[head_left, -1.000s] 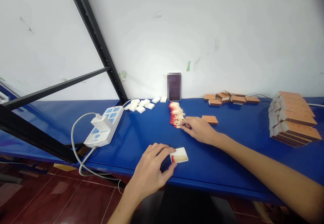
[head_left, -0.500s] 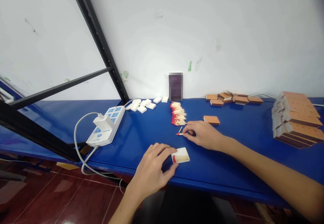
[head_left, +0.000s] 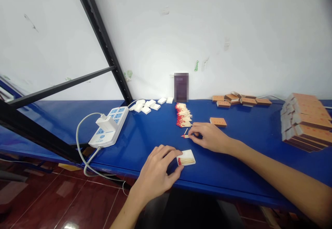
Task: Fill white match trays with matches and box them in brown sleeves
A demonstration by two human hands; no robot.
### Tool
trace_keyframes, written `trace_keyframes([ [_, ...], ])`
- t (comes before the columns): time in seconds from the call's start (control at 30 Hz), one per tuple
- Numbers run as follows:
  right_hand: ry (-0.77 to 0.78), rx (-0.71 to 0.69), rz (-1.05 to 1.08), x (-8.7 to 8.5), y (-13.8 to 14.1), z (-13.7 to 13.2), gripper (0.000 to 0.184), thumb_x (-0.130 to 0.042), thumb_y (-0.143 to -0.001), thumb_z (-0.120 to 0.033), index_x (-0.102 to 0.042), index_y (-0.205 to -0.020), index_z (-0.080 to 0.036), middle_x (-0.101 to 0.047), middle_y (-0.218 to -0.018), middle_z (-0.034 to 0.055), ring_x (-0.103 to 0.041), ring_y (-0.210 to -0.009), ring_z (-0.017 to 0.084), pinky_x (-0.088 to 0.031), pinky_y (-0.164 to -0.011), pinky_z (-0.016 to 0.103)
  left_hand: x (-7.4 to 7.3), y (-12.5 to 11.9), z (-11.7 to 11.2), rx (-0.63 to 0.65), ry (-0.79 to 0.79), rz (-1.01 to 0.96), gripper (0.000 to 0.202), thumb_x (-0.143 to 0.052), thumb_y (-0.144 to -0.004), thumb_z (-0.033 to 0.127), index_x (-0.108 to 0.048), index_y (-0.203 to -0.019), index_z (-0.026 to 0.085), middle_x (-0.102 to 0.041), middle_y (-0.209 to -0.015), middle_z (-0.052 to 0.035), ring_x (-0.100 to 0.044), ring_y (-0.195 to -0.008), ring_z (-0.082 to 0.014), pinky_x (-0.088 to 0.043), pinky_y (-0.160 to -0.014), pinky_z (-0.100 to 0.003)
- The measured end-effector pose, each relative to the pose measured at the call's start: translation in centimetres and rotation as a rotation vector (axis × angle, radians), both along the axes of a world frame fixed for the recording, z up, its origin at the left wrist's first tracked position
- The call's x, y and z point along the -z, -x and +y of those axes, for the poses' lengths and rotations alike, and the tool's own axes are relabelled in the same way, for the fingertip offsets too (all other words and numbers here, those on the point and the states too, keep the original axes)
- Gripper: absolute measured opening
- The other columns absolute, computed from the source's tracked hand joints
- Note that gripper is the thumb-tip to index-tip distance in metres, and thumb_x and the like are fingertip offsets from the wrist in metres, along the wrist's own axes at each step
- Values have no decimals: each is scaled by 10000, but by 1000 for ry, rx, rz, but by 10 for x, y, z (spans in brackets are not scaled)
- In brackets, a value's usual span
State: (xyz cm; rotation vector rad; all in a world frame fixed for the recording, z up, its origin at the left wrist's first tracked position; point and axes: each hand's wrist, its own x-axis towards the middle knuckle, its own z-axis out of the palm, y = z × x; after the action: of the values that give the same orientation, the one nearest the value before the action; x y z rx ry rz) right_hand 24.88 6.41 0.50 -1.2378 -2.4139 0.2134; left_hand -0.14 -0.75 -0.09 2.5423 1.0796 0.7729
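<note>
My left hand [head_left: 162,167] grips the left end of a small white matchbox tray [head_left: 187,153] between thumb and forefinger. Several red-tipped matches [head_left: 187,161] lie side by side along the tray's near half. Beyond it, my right hand [head_left: 204,136] pinches a few matches [head_left: 185,136] by their plain ends, their red heads pointing left. One loose match [head_left: 186,131] lies slanted beside the fingers. Just past them is a heap of matches [head_left: 183,115], heads mostly to the left. An orange matchbox [head_left: 218,122] rests behind my right hand.
White trays [head_left: 145,110] lie at the back left, near a power strip [head_left: 111,127] with a plugged-in charger and cable. Orange matchboxes [head_left: 248,101] are scattered along the wall; a large stack [head_left: 308,122] stands at right. A black metal frame [head_left: 103,42] rises at left.
The view has shifted slightly. My right hand stays at the same spot with its fingers on the matches, and my left hand still holds the tray in place.
</note>
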Motion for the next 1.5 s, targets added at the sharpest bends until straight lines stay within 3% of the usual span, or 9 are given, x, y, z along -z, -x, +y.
trace_keyframes([
  [0.27, 20, -1, -7, -3, 2, -2, 129, -582, -891, -220, -692, -829, -192, -619, -777, 16, -546, -673, 134, -375, -618, 250, -4, -1, 0, -3, 9, 7, 308, -629, -941, 212, -562, -1237, 260, -662, -1159, -21, -588, -995, -231, -436, -917, -406],
  [0.9, -10, 0, 30, 0, 6, -2, 149, -544, -885, -204, -689, -852, -198, -624, -767, 13, -542, -669, 133, -362, -626, 257, -2, 0, 1, 0, -7, 0, 253, -608, -950, 226, -593, -1202, 248, -670, -1141, -48, -600, -985, -241, -451, -908, -412],
  [1.27, 102, 54, 44, 3, 4, 7, 199, -526, -938, -257, -685, -829, -206, -600, -720, -4, -524, -674, 136, -343, -626, 261, -3, -1, 0, -9, -9, 7, 260, -619, -946, 221, -592, -1203, 250, -666, -1153, -32, -602, -1000, -231, -444, -942, -414],
  [1.5, 114, -5, 40, -1, 5, 6, 213, -518, -953, -280, -682, -850, -190, -620, -741, 12, -529, -673, 140, -360, -626, 262, -2, 1, 0, -4, -18, 4, 248, -613, -948, 225, -600, -1195, 240, -674, -1138, -55, -600, -986, -245, -460, -900, -416],
])
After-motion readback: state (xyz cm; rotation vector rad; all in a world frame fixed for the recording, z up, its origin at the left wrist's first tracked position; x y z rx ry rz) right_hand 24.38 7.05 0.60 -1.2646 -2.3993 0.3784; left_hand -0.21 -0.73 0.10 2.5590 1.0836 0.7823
